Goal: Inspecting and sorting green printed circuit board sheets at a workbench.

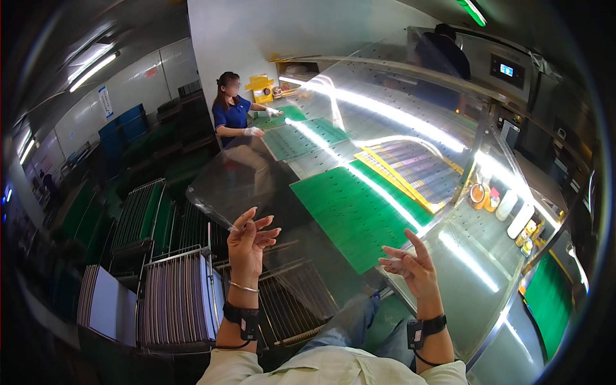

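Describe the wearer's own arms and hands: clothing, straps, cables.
Left hand and right hand ungloved. Pale shirt sleeves leave the forearms mostly bare. Each carries a black strap with a small black module bearing a light label; a thin black cable runs toward the sleeve. Left side adds a thin metallic bangle.

- Pale shirt [340, 371] with sleeves
- Blue jeans [337, 332]
- Left arm [241, 300]: shiny thin bangle [244, 287], left black band [233, 313], little dark box [249, 326], left wire [233, 347]
- Right arm [428, 305]: right black band [436, 323], little box [415, 332] with pale sticker [417, 335], right wire [419, 357]
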A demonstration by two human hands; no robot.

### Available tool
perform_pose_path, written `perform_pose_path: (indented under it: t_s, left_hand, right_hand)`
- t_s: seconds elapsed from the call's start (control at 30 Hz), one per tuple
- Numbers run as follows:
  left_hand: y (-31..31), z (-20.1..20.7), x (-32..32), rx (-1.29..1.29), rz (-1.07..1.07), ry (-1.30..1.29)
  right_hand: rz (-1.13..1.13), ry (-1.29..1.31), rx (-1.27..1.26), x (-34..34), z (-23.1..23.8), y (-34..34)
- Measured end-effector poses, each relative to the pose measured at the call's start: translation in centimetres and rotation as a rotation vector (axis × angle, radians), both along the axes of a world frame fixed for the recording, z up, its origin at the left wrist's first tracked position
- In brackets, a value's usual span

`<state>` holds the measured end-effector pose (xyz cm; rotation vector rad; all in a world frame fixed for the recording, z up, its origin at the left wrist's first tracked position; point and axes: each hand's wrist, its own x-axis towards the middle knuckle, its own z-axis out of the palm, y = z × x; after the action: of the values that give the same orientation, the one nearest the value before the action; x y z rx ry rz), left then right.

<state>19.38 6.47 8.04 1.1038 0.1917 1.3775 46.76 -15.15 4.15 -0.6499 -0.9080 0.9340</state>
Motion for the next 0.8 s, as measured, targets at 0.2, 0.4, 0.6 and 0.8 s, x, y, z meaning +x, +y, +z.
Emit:
perform_pose_path:
  t_s: [0.2,0.4,0.6,0.8]
  left_hand:
    - [-0.1,-0.1,-0.2,-0.018,0.030,0.031]
    - [0.0,-0.4,-0.2,-0.025,0.054,0.018]
    - [0.2,-0.3,-0.2,-0.031,0.062,0.010]
    - [0.2,-0.4,0.1,-0.037,0.065,0.001]
  right_hand:
    - [-0.116,-0.108,-0.062,-0.2,-0.1,-0.1]
    - [-0.110,-0.180,-0.112,0.5,-0.5,-0.3]
    - [-0.078,-0.201,-0.118,0.7,-0.4,-0.3]
    - [-0.110,-0.221,-0.125,0.9,-0.1,-0.3]
